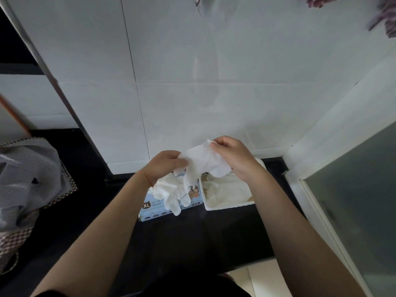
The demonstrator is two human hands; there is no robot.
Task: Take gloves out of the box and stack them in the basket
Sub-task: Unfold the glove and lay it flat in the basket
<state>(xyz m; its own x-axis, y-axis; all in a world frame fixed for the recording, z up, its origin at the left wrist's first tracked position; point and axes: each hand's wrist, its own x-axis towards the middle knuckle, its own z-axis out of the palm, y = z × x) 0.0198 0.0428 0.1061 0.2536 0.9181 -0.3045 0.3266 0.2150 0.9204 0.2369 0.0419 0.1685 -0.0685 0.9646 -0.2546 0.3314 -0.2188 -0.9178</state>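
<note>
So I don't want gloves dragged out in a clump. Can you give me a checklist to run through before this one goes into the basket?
1. Glove held at both ends: ok, left hand and right hand each have a grip on it.
2. Glove clear of the box: cannot tell, its fingers hang over more gloves bulging from the opening.
3. Glove flat: not ok, it is crumpled between the hands.
4. Basket within reach: ok, directly right of the box.
5. Stack in basket tidy: cannot tell, the right hand hides part.
</note>
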